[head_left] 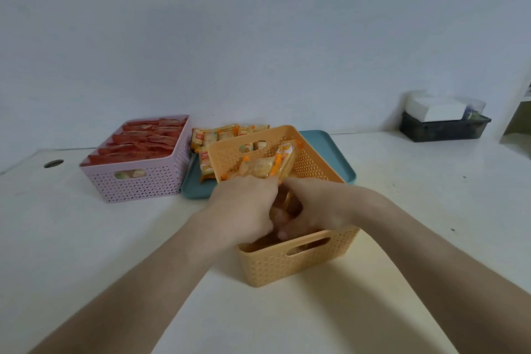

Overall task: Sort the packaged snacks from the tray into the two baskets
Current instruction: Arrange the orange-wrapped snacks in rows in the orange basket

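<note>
white table [115, 238] | pink basket [138, 184]: red packs [143, 144] | orange basket [287, 264]: orange packs [267, 167]

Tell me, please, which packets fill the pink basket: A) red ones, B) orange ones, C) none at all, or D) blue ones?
A: the pink basket is packed with rows of red packets, while the orange packets lie on the teal tray and in the orange basket.

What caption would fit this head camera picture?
Left hand and right hand grip orange snack packs inside the orange basket; red packs fill the pink basket.
</note>
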Demonstrator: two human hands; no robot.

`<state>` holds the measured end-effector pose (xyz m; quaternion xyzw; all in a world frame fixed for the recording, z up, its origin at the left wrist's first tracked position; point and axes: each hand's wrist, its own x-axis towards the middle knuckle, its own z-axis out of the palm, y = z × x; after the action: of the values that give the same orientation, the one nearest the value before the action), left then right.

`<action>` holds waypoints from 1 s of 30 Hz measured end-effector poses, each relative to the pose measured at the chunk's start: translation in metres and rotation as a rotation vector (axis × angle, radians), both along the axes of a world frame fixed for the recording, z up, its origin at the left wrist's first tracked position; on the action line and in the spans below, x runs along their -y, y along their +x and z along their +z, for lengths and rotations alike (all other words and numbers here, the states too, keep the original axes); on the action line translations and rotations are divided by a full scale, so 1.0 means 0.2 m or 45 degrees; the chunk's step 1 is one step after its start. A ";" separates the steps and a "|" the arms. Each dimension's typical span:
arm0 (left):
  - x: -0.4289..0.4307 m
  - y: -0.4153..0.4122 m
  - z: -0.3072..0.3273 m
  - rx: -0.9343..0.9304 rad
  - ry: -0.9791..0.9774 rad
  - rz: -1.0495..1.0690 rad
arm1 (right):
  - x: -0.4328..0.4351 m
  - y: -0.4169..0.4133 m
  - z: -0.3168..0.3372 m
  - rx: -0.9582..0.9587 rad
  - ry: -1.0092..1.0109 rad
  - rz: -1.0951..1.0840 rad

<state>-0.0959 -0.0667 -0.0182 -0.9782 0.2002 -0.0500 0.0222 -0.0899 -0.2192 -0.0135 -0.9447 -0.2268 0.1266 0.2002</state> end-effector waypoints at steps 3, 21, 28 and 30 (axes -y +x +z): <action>-0.03 -0.03 0.04 0.131 -0.208 -0.062 | 0.00 0.00 -0.02 0.240 0.024 -0.026; 0.09 0.03 0.08 -0.598 0.252 -0.430 | 0.02 -0.03 -0.04 0.805 0.429 -0.280; -0.08 -0.03 0.11 -0.262 -0.381 -0.281 | 0.03 -0.04 -0.01 0.697 0.593 -0.441; -0.13 -0.06 0.09 -0.225 -0.560 -0.243 | 0.03 -0.04 0.01 0.604 0.623 -0.389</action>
<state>-0.1081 -0.0417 0.0000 -0.9368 0.2770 -0.0086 -0.2136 -0.0978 -0.2258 -0.0117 -0.8948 -0.1469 -0.1850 0.3788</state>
